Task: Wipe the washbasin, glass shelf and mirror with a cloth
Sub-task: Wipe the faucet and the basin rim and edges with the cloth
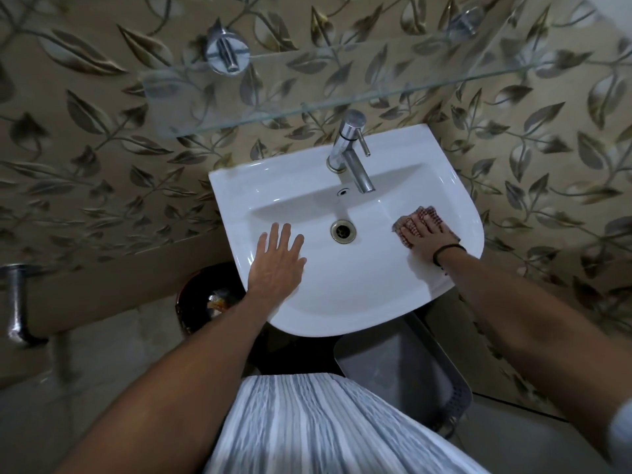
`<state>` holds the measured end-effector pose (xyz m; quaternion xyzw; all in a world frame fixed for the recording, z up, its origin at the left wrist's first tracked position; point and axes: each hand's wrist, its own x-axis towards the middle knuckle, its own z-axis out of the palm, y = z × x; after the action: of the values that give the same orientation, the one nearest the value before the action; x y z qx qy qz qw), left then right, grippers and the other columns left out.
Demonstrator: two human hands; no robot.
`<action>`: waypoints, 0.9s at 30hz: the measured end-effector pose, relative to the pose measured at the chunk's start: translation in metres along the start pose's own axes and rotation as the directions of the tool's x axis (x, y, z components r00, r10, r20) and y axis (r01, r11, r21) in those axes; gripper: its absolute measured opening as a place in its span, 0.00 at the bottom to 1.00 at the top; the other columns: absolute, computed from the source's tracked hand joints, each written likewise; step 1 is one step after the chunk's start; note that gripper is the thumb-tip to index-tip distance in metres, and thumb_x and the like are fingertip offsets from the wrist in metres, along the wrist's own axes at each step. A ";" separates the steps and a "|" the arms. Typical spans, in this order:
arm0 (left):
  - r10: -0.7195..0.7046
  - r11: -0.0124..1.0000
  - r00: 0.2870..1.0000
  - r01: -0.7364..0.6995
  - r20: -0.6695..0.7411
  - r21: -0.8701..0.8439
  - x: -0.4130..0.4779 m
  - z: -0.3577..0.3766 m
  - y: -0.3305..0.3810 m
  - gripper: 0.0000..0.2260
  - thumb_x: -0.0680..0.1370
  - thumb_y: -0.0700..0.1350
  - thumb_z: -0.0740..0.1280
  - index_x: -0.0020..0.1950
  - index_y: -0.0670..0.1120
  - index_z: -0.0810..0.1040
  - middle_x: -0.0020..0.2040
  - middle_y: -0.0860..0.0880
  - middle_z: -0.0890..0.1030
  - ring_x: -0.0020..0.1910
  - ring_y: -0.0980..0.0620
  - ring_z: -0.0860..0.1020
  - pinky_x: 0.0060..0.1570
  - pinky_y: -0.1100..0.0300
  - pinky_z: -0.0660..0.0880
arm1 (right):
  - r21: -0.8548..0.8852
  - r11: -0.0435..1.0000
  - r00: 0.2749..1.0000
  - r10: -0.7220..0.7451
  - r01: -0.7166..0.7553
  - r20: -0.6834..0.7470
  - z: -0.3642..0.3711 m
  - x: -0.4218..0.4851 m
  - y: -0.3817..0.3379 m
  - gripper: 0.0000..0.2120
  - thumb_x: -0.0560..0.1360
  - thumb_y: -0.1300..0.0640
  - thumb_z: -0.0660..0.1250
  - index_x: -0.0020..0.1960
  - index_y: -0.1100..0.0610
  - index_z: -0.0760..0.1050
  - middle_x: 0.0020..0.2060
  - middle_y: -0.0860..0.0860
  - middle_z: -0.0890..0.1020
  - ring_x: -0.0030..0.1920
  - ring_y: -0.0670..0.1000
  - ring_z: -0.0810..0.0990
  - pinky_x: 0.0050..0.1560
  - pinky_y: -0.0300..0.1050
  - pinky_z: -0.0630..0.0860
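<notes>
A white washbasin (345, 295) hangs on the tiled wall, with a chrome tap (352, 155) at its back and a drain (343, 230) in the bowl. My right hand (425, 237) lies flat on a checked red-and-white cloth (425, 213), pressing it against the bowl's right side with straight fingers. My left hand (278, 260) rests open on the basin's left rim, fingers spread. Above the basin a clear glass shelf (307, 94) runs across the wall on chrome brackets (227, 51). The mirror is out of view.
A dark bin (205, 299) stands on the floor left of the basin, a grey plastic basket (410, 374) below its right side. A chrome pipe (15, 302) sticks out of the wall at far left. Leaf-patterned tiles cover the wall.
</notes>
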<state>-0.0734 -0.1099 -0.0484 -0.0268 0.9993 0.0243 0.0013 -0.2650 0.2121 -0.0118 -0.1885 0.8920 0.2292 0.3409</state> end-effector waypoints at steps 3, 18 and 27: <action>0.004 1.000 1.000 -0.004 -0.010 -0.008 -0.001 0.001 0.000 0.21 0.82 0.53 0.60 0.72 0.46 0.69 0.76 0.39 0.66 0.77 0.36 0.62 0.73 0.41 0.62 | -0.002 0.997 0.995 -0.083 0.083 -0.055 0.027 0.000 -0.046 0.33 0.77 0.52 0.46 0.82 0.52 0.42 0.80 0.60 0.41 0.79 0.67 0.37 0.76 0.67 0.36; -0.004 1.000 0.999 0.003 0.038 0.013 0.000 0.005 0.000 0.24 0.82 0.57 0.60 0.75 0.46 0.68 0.79 0.39 0.63 0.78 0.36 0.60 0.75 0.39 0.59 | 0.120 0.992 0.978 0.058 -0.034 -0.200 0.001 0.035 -0.032 0.32 0.83 0.51 0.50 0.82 0.53 0.39 0.81 0.58 0.39 0.80 0.62 0.40 0.77 0.61 0.41; 0.005 1.000 1.000 -0.005 0.000 0.004 0.000 0.000 0.000 0.23 0.81 0.55 0.65 0.72 0.45 0.71 0.76 0.38 0.67 0.76 0.36 0.64 0.72 0.40 0.65 | -0.128 0.945 0.939 -0.319 0.303 -0.133 0.054 0.020 -0.031 0.39 0.71 0.52 0.32 0.82 0.58 0.46 0.80 0.58 0.45 0.80 0.62 0.44 0.77 0.61 0.35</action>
<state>-0.0734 -0.1101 -0.0480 -0.0241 0.9995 0.0222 0.0012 -0.2351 0.2117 -0.0701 -0.3616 0.8610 0.2041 0.2936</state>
